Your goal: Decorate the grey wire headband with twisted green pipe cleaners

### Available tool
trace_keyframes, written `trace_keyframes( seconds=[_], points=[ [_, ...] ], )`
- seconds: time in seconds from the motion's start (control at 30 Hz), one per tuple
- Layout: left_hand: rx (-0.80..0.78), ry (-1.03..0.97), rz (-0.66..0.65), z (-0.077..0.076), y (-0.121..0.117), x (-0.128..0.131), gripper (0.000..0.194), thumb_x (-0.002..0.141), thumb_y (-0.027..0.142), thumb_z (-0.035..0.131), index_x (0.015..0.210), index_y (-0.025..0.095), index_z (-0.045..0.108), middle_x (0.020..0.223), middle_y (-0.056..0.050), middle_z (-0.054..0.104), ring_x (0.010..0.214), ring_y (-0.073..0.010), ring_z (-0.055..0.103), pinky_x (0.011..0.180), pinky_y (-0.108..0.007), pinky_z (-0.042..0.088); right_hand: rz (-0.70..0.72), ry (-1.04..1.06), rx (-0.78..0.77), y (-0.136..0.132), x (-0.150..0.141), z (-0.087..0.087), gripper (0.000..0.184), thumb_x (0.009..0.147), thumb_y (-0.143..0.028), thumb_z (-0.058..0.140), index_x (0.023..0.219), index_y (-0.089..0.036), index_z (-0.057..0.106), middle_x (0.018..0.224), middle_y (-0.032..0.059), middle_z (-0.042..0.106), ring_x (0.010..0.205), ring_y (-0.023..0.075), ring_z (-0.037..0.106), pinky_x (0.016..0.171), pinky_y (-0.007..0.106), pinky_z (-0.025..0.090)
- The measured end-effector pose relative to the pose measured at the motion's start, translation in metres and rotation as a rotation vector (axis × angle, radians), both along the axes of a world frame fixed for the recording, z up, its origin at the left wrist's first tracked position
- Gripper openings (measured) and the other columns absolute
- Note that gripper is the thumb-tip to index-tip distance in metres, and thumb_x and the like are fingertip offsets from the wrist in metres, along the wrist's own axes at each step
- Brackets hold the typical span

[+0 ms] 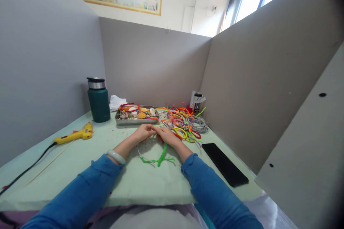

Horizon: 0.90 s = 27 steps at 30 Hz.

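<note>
Both hands meet over the table with their fingertips together at the far side of a thin wire hoop partly wrapped in green cord [162, 155]. My left hand [143, 132] is closed at the hoop's upper left, where bare grey wire runs down from it. My right hand [167, 136] pinches near the hoop's upper right, above a thick green wrapped stretch. Loose green ends fray out at the near side of the hoop, close to the tabletop. The exact spot between the fingertips is hidden by the fingers.
Beyond my hands are a metal tray [134, 121] of shells and a tangle of colourful cords [178, 118]. A yellow glue gun [76, 135], a thin stick [51, 162] and a green bottle [99, 103] are left. A black phone [225, 164] lies right. Partition panels [156, 64] enclose the table.
</note>
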<state>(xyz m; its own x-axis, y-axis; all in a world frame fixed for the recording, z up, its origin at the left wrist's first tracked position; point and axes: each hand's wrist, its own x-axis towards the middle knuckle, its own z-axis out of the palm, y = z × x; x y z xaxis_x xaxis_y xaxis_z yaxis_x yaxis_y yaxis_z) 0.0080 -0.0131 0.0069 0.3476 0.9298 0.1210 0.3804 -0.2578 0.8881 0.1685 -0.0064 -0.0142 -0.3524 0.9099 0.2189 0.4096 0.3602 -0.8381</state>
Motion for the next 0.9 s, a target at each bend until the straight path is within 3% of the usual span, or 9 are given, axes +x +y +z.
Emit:
trace_keyframes(
  seconds=[0.37, 0.9],
  points=[
    [-0.033, 0.024, 0.020, -0.0009, 0.0007, -0.0005, 0.026, 0.070, 0.039, 0.061, 0.073, 0.013, 0.056, 0.047, 0.008, 0.038, 0.031, -0.0036, 0.029, 0.033, -0.020, 0.021, -0.007, -0.083, 0.058, -0.0013, 0.0004, 0.0009, 0.056, 0.087, -0.058, 0.033, 0.058, -0.016, 0.055, 0.045, -0.0004, 0.050, 0.043, 0.0109, 0.049, 0.050, 0.022, 0.038],
    [-0.021, 0.085, 0.012, -0.0003, -0.0004, -0.0004, 0.026, 0.071, 0.039, 0.058, 0.072, 0.013, 0.058, 0.045, 0.008, 0.037, 0.031, -0.0042, 0.029, 0.033, -0.021, 0.022, -0.027, -0.186, 0.159, -0.0024, 0.0011, 0.0014, 0.057, 0.089, -0.056, 0.030, 0.060, -0.016, 0.059, 0.049, 0.0013, 0.054, 0.050, 0.0122, 0.049, 0.055, 0.023, 0.038]
  ],
)
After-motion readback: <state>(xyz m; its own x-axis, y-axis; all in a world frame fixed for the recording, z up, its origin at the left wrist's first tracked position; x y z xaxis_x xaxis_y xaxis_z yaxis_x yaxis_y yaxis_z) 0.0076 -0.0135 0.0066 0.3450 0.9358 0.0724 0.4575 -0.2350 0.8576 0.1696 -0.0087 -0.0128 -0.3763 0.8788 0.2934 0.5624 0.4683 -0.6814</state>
